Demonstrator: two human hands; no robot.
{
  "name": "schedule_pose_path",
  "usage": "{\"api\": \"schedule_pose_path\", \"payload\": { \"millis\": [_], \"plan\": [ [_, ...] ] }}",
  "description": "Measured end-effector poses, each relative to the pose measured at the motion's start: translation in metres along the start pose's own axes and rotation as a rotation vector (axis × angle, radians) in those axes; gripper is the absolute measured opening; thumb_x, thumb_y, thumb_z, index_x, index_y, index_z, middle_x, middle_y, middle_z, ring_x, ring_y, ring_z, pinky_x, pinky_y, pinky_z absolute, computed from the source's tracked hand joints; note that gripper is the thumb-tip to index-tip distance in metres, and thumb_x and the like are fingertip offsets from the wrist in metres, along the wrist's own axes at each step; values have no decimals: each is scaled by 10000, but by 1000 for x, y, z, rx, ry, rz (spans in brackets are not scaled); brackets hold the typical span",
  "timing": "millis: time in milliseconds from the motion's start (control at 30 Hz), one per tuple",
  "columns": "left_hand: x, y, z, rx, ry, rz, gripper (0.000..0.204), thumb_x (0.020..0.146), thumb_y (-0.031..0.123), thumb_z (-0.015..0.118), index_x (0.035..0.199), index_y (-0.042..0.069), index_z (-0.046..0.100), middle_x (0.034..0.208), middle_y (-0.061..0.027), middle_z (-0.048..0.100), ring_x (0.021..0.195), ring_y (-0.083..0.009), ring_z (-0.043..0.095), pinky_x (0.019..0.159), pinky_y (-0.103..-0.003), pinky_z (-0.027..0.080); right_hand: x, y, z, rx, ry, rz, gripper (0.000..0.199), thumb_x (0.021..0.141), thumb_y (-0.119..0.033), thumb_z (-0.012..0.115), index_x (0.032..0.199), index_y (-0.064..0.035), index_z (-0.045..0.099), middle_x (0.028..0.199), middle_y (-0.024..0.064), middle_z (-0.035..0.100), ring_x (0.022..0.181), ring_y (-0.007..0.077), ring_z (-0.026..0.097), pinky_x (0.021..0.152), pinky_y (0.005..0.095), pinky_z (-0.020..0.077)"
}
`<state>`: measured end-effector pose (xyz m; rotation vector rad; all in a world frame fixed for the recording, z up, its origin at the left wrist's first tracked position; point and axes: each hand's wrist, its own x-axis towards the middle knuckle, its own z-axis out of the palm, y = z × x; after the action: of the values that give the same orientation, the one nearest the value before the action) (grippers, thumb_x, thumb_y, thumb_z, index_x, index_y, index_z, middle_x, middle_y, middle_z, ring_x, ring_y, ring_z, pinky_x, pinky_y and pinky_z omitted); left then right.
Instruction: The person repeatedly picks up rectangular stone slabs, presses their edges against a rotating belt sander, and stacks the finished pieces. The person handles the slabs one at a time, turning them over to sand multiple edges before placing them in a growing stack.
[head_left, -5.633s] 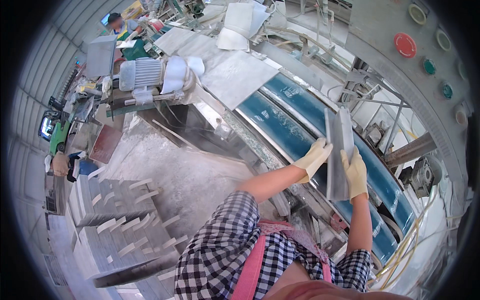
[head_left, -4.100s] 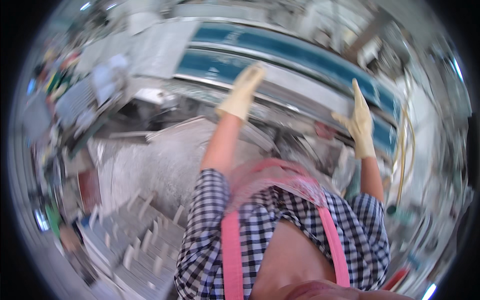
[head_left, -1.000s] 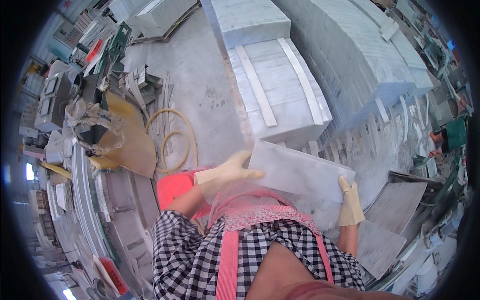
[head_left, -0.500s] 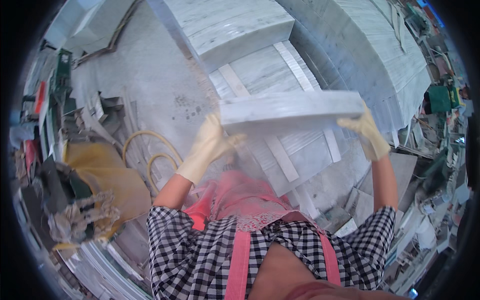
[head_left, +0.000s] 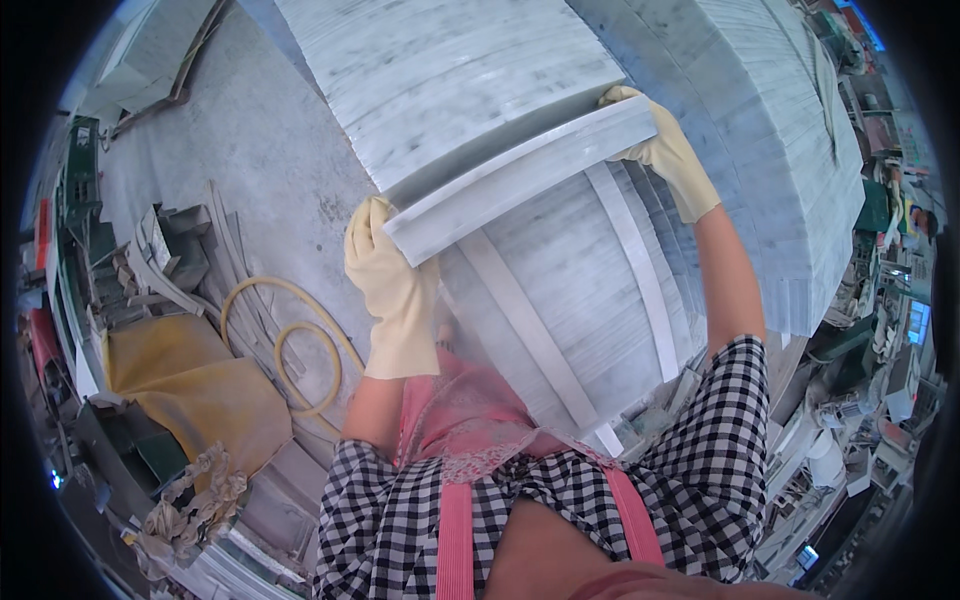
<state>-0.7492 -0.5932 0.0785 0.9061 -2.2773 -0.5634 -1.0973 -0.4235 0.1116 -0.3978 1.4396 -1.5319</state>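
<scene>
Head view: checked sleeves and a pink apron (head_left: 470, 450) fill the lower edge. Both gloved hands grip 1 white marble slab (head_left: 520, 180), held on edge and tilted. Left hand (head_left: 392, 285) is closed around the slab's lower left end; right hand (head_left: 665, 150) is closed around its upper right end. Slab sits over a stack of marble slabs (head_left: 570, 300) crossed by 2 white strips. A yellow hose (head_left: 290, 340) lies coiled on the concrete floor (head_left: 220, 170) at left. A second marble stack (head_left: 440, 70) stands beyond.

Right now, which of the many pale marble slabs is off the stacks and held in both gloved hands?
The slab seen edge-on, gripped at its ends by the left hand and right hand; the others lie stacked below.
</scene>
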Motion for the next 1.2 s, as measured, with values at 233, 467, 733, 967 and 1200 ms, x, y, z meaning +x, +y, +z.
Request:
{"api": "schedule_pose_path", "payload": {
  "millis": [233, 467, 733, 967, 1200],
  "plan": [
    [9, 29, -18, -739, -380, -568, 861, 799, 61, 786, 1518, 17, 314, 1377, -166, 525, 1268, -276, 533, 1057, -375, 433, -36, 16, 5, -728, 209, -535, 797, 822, -187, 764, 1505, 14, 407, 1468, 172, 481, 1328, 261, 512, 1069, 367, 436],
    [33, 39, -31, -861, -481, -837, 735, 860, 310, 767, 1443, 12, 434, 1274, -131, 614, 1120, -212, 589, 1004, -376, 448, -34, -13, 53, -380, 419, -139, 727, 977, -523, 580, 1459, 15, 497, 1452, 132, 539, 1392, 235, 441, 1171, 412, 304],
    [25, 21, -16, -1053, -409, -898, 787, 1010, 636, 392, 1457, -7, 479, 1411, -133, 569, 1310, -239, 518, 1069, -378, 403, -25, -21, 56, -475, 470, -107, 597, 1013, -411, 556, 1385, 56, 565, 1422, 126, 579, 1334, 204, 502, 1121, 293, 349],
    [24, 2, -2, -546, -269, -604, 707, 1002, 504, 477, 1416, -69, 477, 1389, -277, 559, 1309, -416, 516, 1110, -426, 358, -25, -9, 54, -310, 495, -103, 617, 1011, -432, 557, 1401, 46, 551, 1447, 140, 559, 1359, 220, 486, 1146, 319, 323],
    [82, -2, -33, 260, -183, 408, 706, 955, 386, 613, 1456, -75, 427, 1508, -251, 452, 1444, -366, 384, 1199, -423, 311, -42, -9, 66, -416, 574, -189, 640, 1011, -465, 541, 1362, 69, 576, 1396, 166, 593, 1312, 242, 522, 1116, 337, 355]
  ]
}}
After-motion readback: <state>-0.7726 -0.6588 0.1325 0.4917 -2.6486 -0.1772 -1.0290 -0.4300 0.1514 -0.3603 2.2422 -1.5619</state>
